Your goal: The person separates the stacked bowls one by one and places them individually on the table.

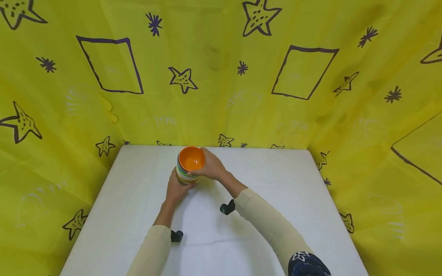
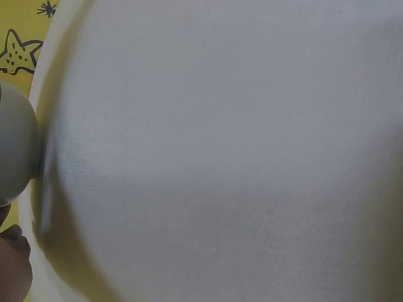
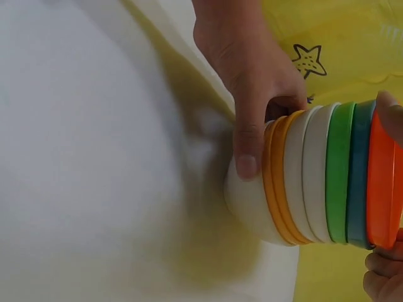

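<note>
A nested stack of bowls (image 3: 315, 182) is held between both hands near the table's far edge. The orange bowl (image 1: 192, 158) is uppermost, its glossy inside facing up; below it come teal, green, white and yellow-orange rims. My left hand (image 1: 177, 188) grips the stack low down, its thumb lying along the white bottom bowl (image 3: 252, 198) in the right wrist view. Around the orange rim at the top curls my right hand (image 1: 213, 167), thumb on the near side. In the left wrist view, only the rounded white base (image 2: 16, 145) and some fingertips (image 2: 12, 264) show at the left edge.
A white-covered table (image 1: 276, 184) extends beneath both arms. Yellow curtains (image 1: 214, 111) with drawn stars and frames enclose its back and sides. A dark wrist-worn device (image 1: 228, 207) juts from the right sleeve, another (image 1: 177, 236) from the left.
</note>
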### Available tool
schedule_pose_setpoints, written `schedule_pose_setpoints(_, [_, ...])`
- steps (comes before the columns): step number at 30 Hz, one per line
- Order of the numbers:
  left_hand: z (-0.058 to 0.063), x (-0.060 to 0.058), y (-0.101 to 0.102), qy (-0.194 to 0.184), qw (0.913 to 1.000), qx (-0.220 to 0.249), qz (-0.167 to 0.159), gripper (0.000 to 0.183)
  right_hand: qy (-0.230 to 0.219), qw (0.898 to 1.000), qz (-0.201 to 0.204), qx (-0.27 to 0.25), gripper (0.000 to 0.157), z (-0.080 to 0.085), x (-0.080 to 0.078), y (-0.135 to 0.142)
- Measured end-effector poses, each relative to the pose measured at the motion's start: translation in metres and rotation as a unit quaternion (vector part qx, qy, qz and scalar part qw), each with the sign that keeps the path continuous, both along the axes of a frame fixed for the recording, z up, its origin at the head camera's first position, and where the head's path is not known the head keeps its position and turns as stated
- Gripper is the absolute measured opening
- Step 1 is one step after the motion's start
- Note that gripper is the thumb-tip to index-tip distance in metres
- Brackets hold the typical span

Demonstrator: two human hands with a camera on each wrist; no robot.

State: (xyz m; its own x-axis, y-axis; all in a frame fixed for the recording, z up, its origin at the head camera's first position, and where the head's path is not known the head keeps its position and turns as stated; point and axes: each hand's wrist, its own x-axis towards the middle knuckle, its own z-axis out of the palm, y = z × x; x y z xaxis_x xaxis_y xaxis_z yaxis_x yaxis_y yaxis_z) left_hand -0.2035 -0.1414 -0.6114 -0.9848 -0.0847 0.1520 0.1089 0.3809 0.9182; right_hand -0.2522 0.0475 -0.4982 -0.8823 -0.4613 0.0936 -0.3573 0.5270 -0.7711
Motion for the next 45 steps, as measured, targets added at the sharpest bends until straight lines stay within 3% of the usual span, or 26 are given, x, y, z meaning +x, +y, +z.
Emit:
schedule_pose_setpoints(12, [-0.009,0.001,0.0,-0.004,0.9999,0.01,0.006,0.102,0.0,0.999,-0.035,-0.01,0.098,-0.001,0.001,0.001])
schedule_pose_setpoints(18, [-0.011,0.001,0.002,0.017,0.9998,-0.006,0.01,0.098,0.012,0.998,-0.052,-0.043,0.098,0.01,0.002,0.009])
schedule_pose_setpoints(28, [-0.009,0.003,0.004,0.008,0.9996,-0.001,0.027,0.101,0.026,0.991,-0.109,-0.077,0.098,0.024,-0.008,0.037])
schedule_pose_setpoints(34, [-0.01,0.0,0.003,-0.001,0.9998,0.004,0.022,0.102,0.01,0.986,-0.148,-0.071,0.1,0.015,-0.013,0.059])
schedule_pose_setpoints(45, [-0.008,0.002,0.003,-0.015,0.9995,0.006,0.028,0.101,-0.018,0.984,-0.169,-0.05,0.093,-0.015,-0.005,0.082])
